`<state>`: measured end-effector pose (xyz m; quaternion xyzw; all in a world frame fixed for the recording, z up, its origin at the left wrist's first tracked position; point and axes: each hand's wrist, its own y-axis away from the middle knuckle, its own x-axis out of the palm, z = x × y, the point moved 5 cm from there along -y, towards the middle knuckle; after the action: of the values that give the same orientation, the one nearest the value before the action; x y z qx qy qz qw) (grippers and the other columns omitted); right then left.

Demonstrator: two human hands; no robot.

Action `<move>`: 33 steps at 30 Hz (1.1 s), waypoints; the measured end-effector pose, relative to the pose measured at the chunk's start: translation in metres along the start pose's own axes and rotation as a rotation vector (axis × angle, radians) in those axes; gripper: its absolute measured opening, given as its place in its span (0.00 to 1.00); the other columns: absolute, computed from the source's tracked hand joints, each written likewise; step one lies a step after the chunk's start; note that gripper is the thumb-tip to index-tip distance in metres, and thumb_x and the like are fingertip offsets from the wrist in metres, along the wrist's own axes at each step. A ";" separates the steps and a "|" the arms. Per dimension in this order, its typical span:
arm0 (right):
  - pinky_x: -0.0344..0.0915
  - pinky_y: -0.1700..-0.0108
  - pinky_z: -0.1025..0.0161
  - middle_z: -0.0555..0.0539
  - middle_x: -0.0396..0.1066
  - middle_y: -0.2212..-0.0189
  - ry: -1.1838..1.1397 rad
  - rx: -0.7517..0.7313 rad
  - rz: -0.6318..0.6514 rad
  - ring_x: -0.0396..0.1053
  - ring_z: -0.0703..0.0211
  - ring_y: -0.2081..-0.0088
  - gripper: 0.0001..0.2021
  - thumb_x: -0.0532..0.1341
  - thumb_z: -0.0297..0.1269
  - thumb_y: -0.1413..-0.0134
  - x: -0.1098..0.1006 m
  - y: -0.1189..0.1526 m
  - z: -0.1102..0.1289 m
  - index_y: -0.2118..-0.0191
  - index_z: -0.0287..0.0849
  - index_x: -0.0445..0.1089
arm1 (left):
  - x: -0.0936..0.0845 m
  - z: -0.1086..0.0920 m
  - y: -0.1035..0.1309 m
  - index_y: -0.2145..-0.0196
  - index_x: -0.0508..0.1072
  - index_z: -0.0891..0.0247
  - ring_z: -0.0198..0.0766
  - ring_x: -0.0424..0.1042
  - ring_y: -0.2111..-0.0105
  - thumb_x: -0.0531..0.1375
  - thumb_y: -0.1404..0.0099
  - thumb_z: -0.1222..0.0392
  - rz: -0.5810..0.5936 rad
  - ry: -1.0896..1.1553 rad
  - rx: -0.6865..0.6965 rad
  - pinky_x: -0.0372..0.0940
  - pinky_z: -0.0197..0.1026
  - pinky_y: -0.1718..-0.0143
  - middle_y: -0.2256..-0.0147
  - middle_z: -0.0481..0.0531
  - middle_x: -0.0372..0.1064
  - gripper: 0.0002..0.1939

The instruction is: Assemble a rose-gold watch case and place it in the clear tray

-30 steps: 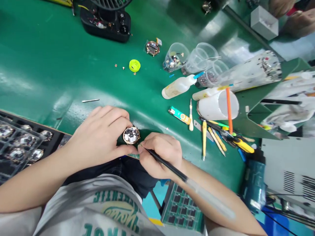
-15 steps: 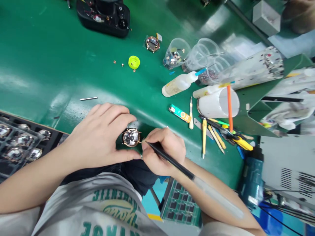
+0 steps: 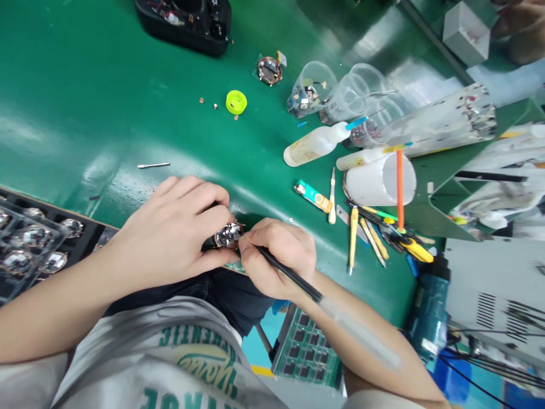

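Note:
A small round watch case (image 3: 227,234) with a rose-gold rim and its inner parts exposed lies near the table's front edge. My left hand (image 3: 174,230) is curled about it, index finger on the far side and thumb on the near side. In my right hand (image 3: 279,255) is a slim black pen-like tool (image 3: 293,277) with a translucent rear end, slanting back over the forearm. My right fingertips meet the right side of the case and hide the tool's tip.
Beyond my hands are a small metal bit (image 3: 153,165), a yellow-green cap (image 3: 236,102) and another watch case (image 3: 269,70). To the right lie a white bottle (image 3: 313,146), a lighter (image 3: 314,196), a white cup (image 3: 374,180) and several hand tools. Trayed watch cases (image 3: 34,236) are at left.
My left fingers have closed in on the watch case, which is now tilted. My right hand has shifted slightly left, its fingertips reaching the case. The view has moved a little.

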<state>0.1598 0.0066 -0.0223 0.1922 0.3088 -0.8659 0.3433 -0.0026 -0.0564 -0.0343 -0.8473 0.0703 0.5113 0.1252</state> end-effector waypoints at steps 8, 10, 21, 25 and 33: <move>0.73 0.69 0.66 0.53 0.76 0.72 -0.015 0.007 0.015 0.75 0.62 0.71 0.11 0.62 0.21 0.40 0.001 -0.001 -0.001 0.64 0.48 0.68 | -0.001 -0.001 0.000 0.54 0.79 0.60 0.56 0.71 0.51 0.60 0.25 0.47 -0.024 -0.022 0.020 0.64 0.57 0.55 0.49 0.58 0.76 0.15; 0.73 0.69 0.66 0.53 0.76 0.72 -0.007 0.011 0.024 0.75 0.62 0.72 0.11 0.62 0.22 0.39 0.001 -0.001 -0.002 0.65 0.48 0.68 | -0.001 -0.001 -0.001 0.54 0.79 0.59 0.56 0.72 0.50 0.60 0.25 0.47 -0.015 -0.025 0.013 0.64 0.57 0.54 0.49 0.58 0.76 0.14; 0.73 0.70 0.66 0.53 0.75 0.72 -0.011 -0.002 0.038 0.74 0.62 0.73 0.11 0.61 0.22 0.38 0.001 -0.001 0.000 0.63 0.48 0.67 | 0.000 -0.001 -0.001 0.54 0.79 0.58 0.56 0.72 0.50 0.62 0.26 0.47 -0.004 -0.021 0.004 0.65 0.58 0.54 0.49 0.58 0.76 0.14; 0.73 0.70 0.66 0.53 0.76 0.72 -0.009 0.023 0.037 0.75 0.62 0.72 0.10 0.61 0.23 0.37 0.002 -0.001 -0.001 0.63 0.48 0.67 | 0.000 -0.002 -0.001 0.54 0.79 0.59 0.57 0.72 0.50 0.61 0.26 0.48 -0.002 -0.024 0.003 0.66 0.59 0.54 0.49 0.59 0.76 0.13; 0.72 0.70 0.66 0.53 0.75 0.72 0.016 -0.003 0.023 0.74 0.63 0.73 0.10 0.62 0.22 0.38 0.002 -0.001 -0.002 0.64 0.47 0.67 | 0.000 -0.002 -0.001 0.54 0.79 0.59 0.55 0.71 0.50 0.62 0.26 0.49 -0.003 -0.037 0.009 0.65 0.57 0.54 0.50 0.58 0.76 0.13</move>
<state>0.1580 0.0073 -0.0242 0.2021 0.3104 -0.8601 0.3509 -0.0010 -0.0559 -0.0335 -0.8374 0.0689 0.5261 0.1312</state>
